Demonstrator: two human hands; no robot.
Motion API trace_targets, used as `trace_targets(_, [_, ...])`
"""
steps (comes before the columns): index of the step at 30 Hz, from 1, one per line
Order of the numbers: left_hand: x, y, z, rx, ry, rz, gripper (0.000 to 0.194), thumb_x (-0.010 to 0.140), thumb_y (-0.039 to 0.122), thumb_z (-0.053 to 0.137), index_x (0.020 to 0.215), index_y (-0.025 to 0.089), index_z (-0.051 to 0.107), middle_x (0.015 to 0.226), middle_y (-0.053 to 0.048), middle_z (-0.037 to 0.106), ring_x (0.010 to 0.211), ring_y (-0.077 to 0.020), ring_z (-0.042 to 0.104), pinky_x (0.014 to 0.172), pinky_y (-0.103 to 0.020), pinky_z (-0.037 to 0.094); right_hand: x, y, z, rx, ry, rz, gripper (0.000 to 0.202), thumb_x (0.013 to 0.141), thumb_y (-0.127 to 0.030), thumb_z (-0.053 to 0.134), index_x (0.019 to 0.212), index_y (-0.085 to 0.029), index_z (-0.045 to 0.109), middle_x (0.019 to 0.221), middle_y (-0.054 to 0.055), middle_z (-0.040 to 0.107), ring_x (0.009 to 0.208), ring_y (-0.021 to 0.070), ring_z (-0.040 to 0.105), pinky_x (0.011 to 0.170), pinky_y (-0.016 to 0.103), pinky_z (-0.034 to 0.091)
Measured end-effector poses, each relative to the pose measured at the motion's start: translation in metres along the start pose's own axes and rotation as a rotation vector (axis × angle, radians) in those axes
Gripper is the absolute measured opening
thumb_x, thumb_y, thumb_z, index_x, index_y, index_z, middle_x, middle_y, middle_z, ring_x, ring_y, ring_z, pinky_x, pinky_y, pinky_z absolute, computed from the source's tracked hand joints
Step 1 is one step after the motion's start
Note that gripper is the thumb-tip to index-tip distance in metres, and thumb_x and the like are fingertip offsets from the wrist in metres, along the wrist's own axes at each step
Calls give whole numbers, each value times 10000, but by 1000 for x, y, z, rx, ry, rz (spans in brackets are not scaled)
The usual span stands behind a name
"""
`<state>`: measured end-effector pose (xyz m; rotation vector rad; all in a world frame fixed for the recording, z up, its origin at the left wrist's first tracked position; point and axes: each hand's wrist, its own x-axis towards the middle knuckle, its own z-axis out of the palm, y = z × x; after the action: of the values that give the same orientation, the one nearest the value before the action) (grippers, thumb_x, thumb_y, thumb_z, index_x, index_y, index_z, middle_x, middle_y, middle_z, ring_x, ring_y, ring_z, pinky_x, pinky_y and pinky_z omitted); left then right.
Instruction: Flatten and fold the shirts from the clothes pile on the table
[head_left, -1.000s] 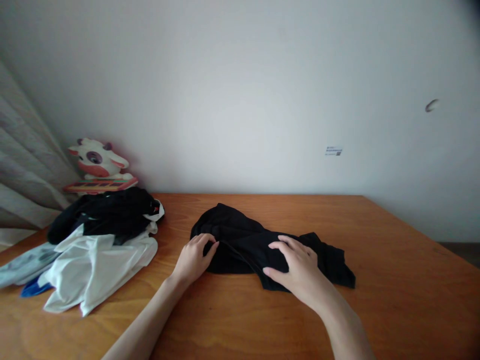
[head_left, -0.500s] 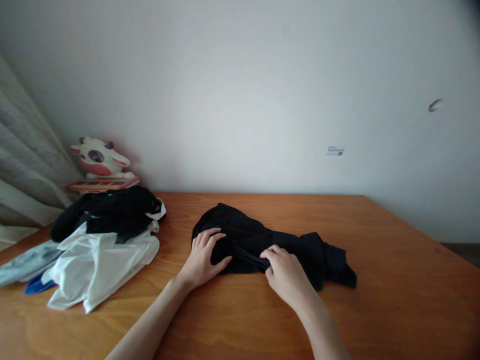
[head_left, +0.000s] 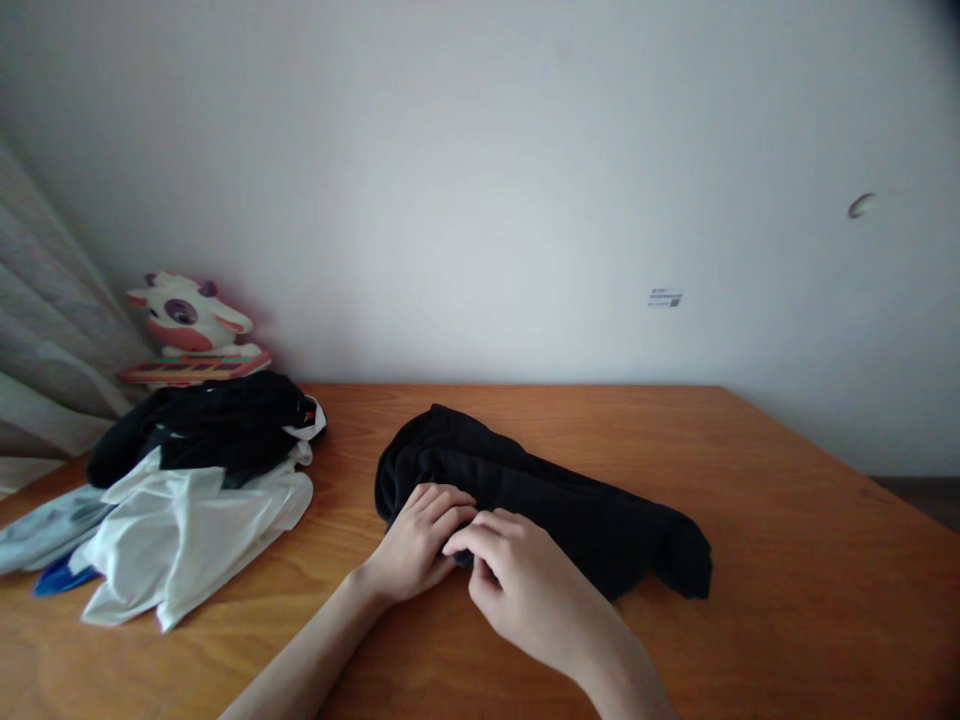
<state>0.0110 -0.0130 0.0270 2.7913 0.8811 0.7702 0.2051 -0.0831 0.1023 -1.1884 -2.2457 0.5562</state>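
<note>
A black garment (head_left: 555, 495) lies bunched lengthwise across the middle of the wooden table (head_left: 810, 570), its narrower end pointing right. My left hand (head_left: 424, 540) is on the near left edge of the cloth, fingers curled over it and closed on the fabric. Right beside it, my right hand (head_left: 514, 580) has its fingers bent and its fingertips against those of my left hand, at the garment's near edge. Whether cloth is pinched between the right fingertips is hidden.
At the left lies a pile with a black garment (head_left: 225, 425), a white one (head_left: 195, 530), a pale one (head_left: 52, 525) and a blue piece (head_left: 64, 575). Behind it stands a cow-shaped toy keyboard (head_left: 195, 330), near a curtain (head_left: 52, 330) and the wall (head_left: 480, 200).
My right hand has moved left to meet my left hand, which has shifted slightly nearer and closed. The garment's right part now lies smoother and folded over. The view has shifted slightly.
</note>
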Motion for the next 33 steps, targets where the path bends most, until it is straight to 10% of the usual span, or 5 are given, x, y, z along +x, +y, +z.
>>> trace_targets(16, [-6,-34,-7,191,138,-301,80,903,242,587,950,239,651,1025,-59,723,962,-256,666,846,-406,506,-26,19,-52,231,152,107,242,1004,-241,474,1052,-303,704,1062,-12,747,1000,148,694,894,252,522])
trace_targets(23, [-6,-38,-18,-84,298,-419,144,868,312,574,925,223,672,861,-29,731,801,-206,696,753,-320,555,-39,49,-65,219,203,265,220,945,-420,590,1060,-279,713,1000,20,753,906,191,707,802,290,551])
trace_targets(33, [-11,-45,-24,-302,296,-352,246,909,332,477,939,206,686,964,-70,717,946,-250,680,877,-377,542,-49,68,-59,84,96,338,171,784,-227,725,939,-290,759,769,-37,722,672,152,648,626,242,508])
